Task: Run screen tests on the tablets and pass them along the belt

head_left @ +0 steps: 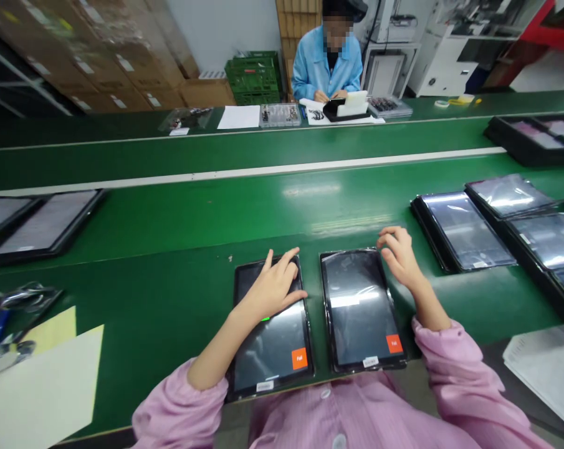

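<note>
Two dark tablets lie side by side on the green bench in front of me, each showing an orange "Fail" square near its lower right corner. My left hand (273,288) rests on the left tablet (271,340), fingers spread and fingertips touching the upper part of its screen. My right hand (398,254) hovers at the top right corner of the right tablet (359,312), fingers loosely curled and touching its edge, holding nothing.
Several bagged tablets in black trays (463,231) sit to the right. More black trays (38,221) lie at the left. Papers (38,386) and a bundle of cables (24,296) are at the near left. A person in a blue coat (327,62) works across the conveyor.
</note>
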The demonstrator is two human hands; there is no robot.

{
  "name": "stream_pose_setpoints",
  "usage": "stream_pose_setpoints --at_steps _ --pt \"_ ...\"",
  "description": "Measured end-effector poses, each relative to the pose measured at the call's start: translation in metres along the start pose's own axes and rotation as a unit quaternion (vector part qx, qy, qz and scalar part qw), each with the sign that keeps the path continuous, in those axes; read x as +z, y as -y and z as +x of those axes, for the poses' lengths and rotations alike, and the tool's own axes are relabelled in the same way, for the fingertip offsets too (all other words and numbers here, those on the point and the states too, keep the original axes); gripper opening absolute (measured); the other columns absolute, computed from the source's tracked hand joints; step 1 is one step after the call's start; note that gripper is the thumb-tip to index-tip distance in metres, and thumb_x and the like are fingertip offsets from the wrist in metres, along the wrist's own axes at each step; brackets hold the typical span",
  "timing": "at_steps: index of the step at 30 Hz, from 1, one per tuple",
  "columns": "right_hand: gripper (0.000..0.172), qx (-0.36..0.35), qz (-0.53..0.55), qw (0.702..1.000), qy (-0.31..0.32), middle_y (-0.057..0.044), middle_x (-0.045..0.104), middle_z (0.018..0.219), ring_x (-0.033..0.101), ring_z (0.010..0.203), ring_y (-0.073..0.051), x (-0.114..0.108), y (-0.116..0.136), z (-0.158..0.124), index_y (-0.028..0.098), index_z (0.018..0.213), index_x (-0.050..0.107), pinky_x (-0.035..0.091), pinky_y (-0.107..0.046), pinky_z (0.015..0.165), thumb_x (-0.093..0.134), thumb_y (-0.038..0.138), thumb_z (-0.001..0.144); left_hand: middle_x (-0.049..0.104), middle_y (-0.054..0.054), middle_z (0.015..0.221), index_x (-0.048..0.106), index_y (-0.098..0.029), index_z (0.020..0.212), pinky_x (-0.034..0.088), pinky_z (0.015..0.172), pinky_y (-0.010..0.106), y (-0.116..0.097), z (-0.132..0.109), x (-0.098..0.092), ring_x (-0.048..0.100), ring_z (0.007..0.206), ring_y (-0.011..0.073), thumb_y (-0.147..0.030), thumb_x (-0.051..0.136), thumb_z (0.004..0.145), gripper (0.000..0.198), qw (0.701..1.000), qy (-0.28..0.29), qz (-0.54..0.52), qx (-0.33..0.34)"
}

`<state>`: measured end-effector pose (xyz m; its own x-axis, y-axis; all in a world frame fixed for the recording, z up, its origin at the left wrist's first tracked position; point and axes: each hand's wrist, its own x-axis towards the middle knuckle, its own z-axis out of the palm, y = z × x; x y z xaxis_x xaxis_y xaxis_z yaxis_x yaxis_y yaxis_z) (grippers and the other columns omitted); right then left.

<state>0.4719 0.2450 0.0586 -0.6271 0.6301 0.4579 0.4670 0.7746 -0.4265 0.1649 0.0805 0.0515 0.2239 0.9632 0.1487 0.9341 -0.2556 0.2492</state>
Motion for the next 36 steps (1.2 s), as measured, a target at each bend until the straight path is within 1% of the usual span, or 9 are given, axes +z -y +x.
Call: stream_pose_setpoints --at_steps 7,13,17,21,24,26,28,31,36 --pt "0.053 -0.172 0.099 0.96 0.199 -0.002 0.051 0.137 0.041 0.124 -0.029 0.016 0.041 -0.016 0.035 0.088 0.08 0.015 -0.063 0.113 0.03 0.042 0.104 0.051 0.026 0.141 0.051 -0.019 0.09 0.025 0.114 0.071 0.0 -0.011 0.002 0.05 0.135 0.0371 -0.063 0.042 0.095 0.046 1.0 0.01 -0.008 0.009" --pt "0.051 -0.148 0.116 0.981 0.057 -0.002 0.052 0.136 0.045 0.119 -0.03 0.007 0.02 -0.023 0.036 0.086 0.081 0.024 -0.061 0.112 0.033 0.037 0.102 0.057 0.025 0.134 0.05 -0.019 0.09 0.022 0.116 0.07 -0.001 -0.012 -0.002 0.045 0.138 0.0361 -0.071 0.035 0.093 0.054 0.999 0.022 -0.024 0.007" --pt "0.051 -0.044 0.029 0.999 -0.002 -0.006 0.055 0.128 0.049 0.113 -0.031 0.016 0.002 -0.026 0.036 0.091 0.081 0.032 -0.058 0.105 0.031 0.037 0.102 0.057 0.023 0.133 0.051 -0.019 0.091 0.03 0.115 0.065 -0.006 -0.015 0.0 0.046 0.137 0.0375 -0.071 0.033 0.093 0.055 1.0 0.012 -0.011 0.011" --pt "0.05 0.01 -0.045 0.999 0.004 -0.011 0.054 0.126 0.047 0.113 -0.034 0.034 -0.007 -0.025 0.036 0.113 0.076 0.037 -0.059 0.095 0.029 0.046 0.102 0.066 0.013 0.102 0.053 -0.02 0.089 0.046 0.101 0.051 -0.007 -0.017 -0.006 0.064 0.104 0.0304 -0.073 0.028 0.094 0.059 0.999 0.0 -0.033 0.035" --pt "0.049 -0.003 -0.069 0.997 0.026 -0.012 0.055 0.126 0.046 0.112 -0.035 0.038 -0.011 -0.023 0.037 0.111 0.077 0.037 -0.06 0.092 0.03 0.049 0.103 0.061 0.005 0.082 0.052 -0.021 0.085 0.052 0.076 0.039 0.001 -0.018 -0.015 0.06 0.073 0.0217 -0.07 0.03 0.095 0.055 0.998 0.014 -0.053 0.039" --pt "0.053 -0.025 -0.035 0.998 0.052 -0.01 0.057 0.125 0.047 0.113 -0.033 0.036 -0.011 -0.021 0.036 0.098 0.08 0.037 -0.058 0.094 0.028 0.048 0.104 0.063 0.007 0.087 0.051 -0.021 0.083 0.052 0.076 0.039 0.01 -0.019 -0.02 0.061 0.078 0.0223 -0.065 0.033 0.097 0.049 0.998 0.002 -0.051 0.026" --pt "0.058 -0.033 0.001 0.997 0.067 -0.007 0.057 0.125 0.047 0.115 -0.032 0.033 -0.01 -0.02 0.036 0.09 0.081 0.036 -0.056 0.098 0.025 0.048 0.105 0.066 0.013 0.107 0.05 -0.021 0.083 0.051 0.093 0.046 0.019 -0.018 -0.021 0.063 0.1 0.0263 -0.06 0.036 0.099 0.044 0.999 -0.018 -0.047 0.017" --pt "0.056 -0.001 -0.015 0.998 0.053 -0.009 0.057 0.126 0.046 0.116 -0.033 0.032 -0.008 -0.018 0.035 0.105 0.079 0.035 -0.057 0.098 0.025 0.05 0.104 0.06 0.016 0.131 0.051 -0.021 0.084 0.034 0.117 0.058 0.026 -0.019 -0.016 0.054 0.127 0.0286 -0.051 0.038 0.1 0.036 0.998 -0.01 -0.049 0.027" --pt "0.053 -0.015 -0.044 0.996 0.071 -0.009 0.058 0.125 0.048 0.114 -0.032 0.031 -0.01 -0.02 0.036 0.099 0.08 0.038 -0.056 0.096 0.029 0.045 0.104 0.07 0.011 0.109 0.056 -0.021 0.084 0.047 0.111 0.046 0.027 -0.024 -0.012 0.067 0.105 0.0225 -0.044 0.032 0.103 0.038 0.996 -0.012 -0.042 0.079"
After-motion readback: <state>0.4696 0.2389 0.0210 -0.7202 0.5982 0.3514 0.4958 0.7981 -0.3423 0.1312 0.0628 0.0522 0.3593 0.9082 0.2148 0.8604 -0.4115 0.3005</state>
